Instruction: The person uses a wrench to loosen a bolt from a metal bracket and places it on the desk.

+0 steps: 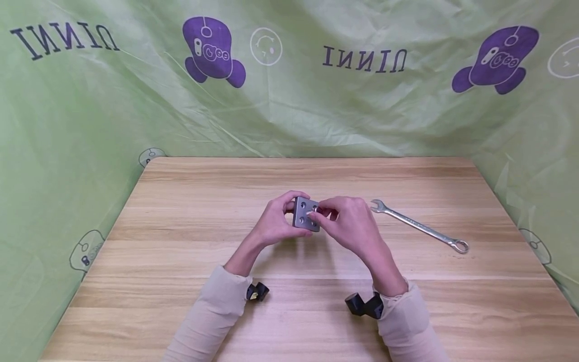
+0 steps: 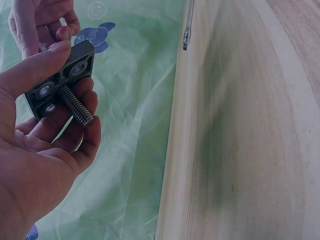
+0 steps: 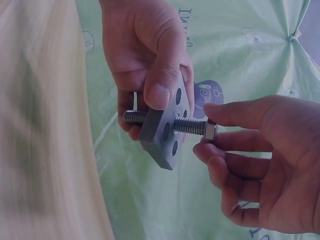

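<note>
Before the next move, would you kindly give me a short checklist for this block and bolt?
1. Metal block gripped by left hand: ok.
2. Bolt through the metal block: ok; its threaded tip protrudes.
3. Bolt head pinched by right hand: ok.
4. Bolt head seated against metal block: not ok; a gap remains.
5. Threads engaged inside: cannot tell; hidden.
6. Wrench lying on table: ok.

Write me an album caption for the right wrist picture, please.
The right hand pinches a bolt by its head, its shaft passing through a gray plate gripped by the left hand.
</note>
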A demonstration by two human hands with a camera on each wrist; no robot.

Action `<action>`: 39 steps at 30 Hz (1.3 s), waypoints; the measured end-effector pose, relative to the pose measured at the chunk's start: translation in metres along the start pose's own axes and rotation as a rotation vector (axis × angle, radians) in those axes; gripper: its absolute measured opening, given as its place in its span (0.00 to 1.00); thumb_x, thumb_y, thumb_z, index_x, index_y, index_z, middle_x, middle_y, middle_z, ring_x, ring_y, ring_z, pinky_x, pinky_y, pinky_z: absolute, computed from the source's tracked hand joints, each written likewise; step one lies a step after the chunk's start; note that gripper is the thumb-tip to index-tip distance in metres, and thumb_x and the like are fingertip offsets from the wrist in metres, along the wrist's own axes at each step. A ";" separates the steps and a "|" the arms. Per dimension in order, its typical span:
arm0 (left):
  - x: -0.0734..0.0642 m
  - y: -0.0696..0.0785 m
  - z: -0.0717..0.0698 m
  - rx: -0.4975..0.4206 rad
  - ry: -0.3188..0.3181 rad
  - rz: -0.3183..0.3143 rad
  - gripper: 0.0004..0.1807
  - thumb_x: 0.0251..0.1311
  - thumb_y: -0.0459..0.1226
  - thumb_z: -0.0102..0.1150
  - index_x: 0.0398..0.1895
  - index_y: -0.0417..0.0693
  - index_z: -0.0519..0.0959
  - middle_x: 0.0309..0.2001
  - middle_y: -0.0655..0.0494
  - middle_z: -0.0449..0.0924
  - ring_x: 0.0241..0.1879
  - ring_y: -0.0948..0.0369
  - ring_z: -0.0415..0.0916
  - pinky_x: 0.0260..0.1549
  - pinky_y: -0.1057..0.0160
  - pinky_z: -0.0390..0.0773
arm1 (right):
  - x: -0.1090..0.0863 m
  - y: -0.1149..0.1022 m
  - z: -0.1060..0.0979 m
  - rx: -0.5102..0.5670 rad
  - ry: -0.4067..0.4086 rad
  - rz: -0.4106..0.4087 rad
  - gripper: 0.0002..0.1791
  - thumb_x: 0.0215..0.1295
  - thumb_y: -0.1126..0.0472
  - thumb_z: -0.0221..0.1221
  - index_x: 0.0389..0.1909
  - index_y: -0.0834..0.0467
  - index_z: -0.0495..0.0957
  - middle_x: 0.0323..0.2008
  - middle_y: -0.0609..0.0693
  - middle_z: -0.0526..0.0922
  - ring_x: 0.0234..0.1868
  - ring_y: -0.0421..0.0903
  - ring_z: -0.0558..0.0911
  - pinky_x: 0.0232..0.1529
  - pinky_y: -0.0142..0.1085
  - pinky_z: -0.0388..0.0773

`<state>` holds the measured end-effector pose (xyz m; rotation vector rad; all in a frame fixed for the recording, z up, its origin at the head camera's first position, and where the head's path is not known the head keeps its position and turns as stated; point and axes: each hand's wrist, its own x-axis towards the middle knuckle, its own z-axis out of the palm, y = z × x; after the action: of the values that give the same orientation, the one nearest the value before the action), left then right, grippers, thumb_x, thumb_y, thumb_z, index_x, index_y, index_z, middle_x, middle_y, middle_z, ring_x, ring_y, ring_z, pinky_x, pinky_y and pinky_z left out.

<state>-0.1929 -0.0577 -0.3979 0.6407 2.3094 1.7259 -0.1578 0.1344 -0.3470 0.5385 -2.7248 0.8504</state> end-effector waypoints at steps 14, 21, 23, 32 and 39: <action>0.000 -0.001 0.001 -0.020 0.000 0.001 0.39 0.37 0.24 0.77 0.59 0.41 0.74 0.45 0.39 0.87 0.43 0.57 0.84 0.55 0.47 0.75 | 0.000 0.005 -0.003 -0.015 0.014 -0.208 0.13 0.51 0.68 0.72 0.39 0.56 0.90 0.36 0.51 0.89 0.36 0.47 0.85 0.39 0.43 0.81; 0.000 -0.002 0.001 -0.014 0.002 0.000 0.39 0.37 0.24 0.77 0.59 0.42 0.73 0.46 0.39 0.87 0.45 0.55 0.85 0.56 0.48 0.75 | -0.001 0.005 -0.004 -0.014 -0.011 -0.168 0.18 0.53 0.60 0.73 0.47 0.57 0.87 0.40 0.51 0.89 0.36 0.46 0.84 0.37 0.38 0.79; 0.000 -0.002 0.001 -0.014 0.004 -0.003 0.39 0.37 0.24 0.77 0.60 0.43 0.73 0.47 0.39 0.87 0.45 0.55 0.85 0.55 0.48 0.75 | -0.001 0.004 -0.004 -0.010 -0.009 -0.132 0.20 0.55 0.56 0.73 0.48 0.57 0.86 0.39 0.51 0.89 0.35 0.46 0.83 0.35 0.37 0.77; 0.000 0.000 0.001 -0.012 0.007 -0.006 0.40 0.37 0.24 0.77 0.60 0.42 0.73 0.46 0.39 0.87 0.43 0.56 0.85 0.55 0.47 0.75 | 0.001 -0.002 -0.002 -0.025 -0.006 0.143 0.17 0.55 0.46 0.72 0.33 0.56 0.89 0.24 0.48 0.88 0.24 0.41 0.79 0.28 0.33 0.70; 0.000 0.000 0.001 -0.003 0.006 -0.003 0.40 0.37 0.24 0.77 0.60 0.41 0.73 0.46 0.39 0.87 0.44 0.55 0.86 0.56 0.50 0.75 | 0.001 -0.003 0.000 -0.018 -0.002 0.141 0.14 0.58 0.49 0.71 0.33 0.57 0.90 0.24 0.49 0.88 0.25 0.43 0.80 0.29 0.35 0.72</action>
<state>-0.1926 -0.0570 -0.3979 0.6328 2.3099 1.7323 -0.1572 0.1317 -0.3452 0.3469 -2.7960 0.8578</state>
